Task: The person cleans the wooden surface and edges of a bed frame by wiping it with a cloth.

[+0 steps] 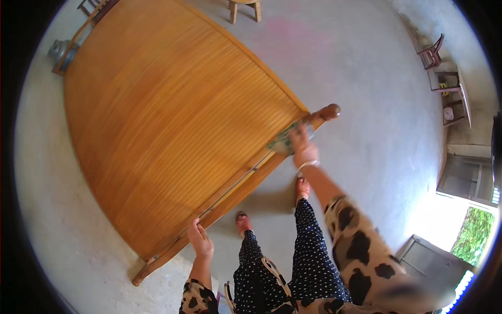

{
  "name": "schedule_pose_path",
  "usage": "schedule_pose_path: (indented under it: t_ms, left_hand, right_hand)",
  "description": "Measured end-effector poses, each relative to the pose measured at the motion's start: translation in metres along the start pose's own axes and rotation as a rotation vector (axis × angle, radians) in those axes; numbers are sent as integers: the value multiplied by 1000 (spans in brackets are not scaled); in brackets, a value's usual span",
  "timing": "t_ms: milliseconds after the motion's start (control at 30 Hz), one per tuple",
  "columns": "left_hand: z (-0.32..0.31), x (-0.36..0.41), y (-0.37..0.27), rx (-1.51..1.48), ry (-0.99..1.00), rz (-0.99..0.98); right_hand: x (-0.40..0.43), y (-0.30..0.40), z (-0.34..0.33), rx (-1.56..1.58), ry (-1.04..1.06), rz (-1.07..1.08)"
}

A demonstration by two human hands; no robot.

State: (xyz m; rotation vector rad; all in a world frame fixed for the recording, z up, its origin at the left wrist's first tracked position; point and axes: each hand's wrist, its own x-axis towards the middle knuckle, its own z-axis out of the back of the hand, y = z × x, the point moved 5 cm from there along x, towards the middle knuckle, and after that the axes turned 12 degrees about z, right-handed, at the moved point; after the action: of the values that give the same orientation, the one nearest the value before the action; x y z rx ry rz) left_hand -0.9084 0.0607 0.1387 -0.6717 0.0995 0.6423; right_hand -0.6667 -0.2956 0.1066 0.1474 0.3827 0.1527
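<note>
A large wooden bed with a slatted surface fills the left and middle of the view. My right hand presses a green and pale cloth against the bed's end rail, close to the rounded knob of a bedpost. The cloth and fingers are somewhat blurred. On the same wooden end rail, nearer its lower left end, rests my left hand, its fingers at the rail's edge; no object shows in it. A narrow gap runs between the rail and the slatted surface.
A wooden stool stands beyond the bed. A metal gas cylinder is at the far left. Dark wooden chairs line the right wall. An open doorway lies at lower right. My feet are on the concrete floor beside the end rail.
</note>
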Motion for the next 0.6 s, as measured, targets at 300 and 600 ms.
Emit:
schedule_pose_path:
  t_ms: [300, 600]
  left_hand:
    - [-88, -48, -178, -853, 364, 609]
    - [-138, -96, -381, -853, 749, 674]
  right_hand:
    - [-91, 104, -17, 805, 121, 644]
    - [-101, -89, 151, 912, 190, 577]
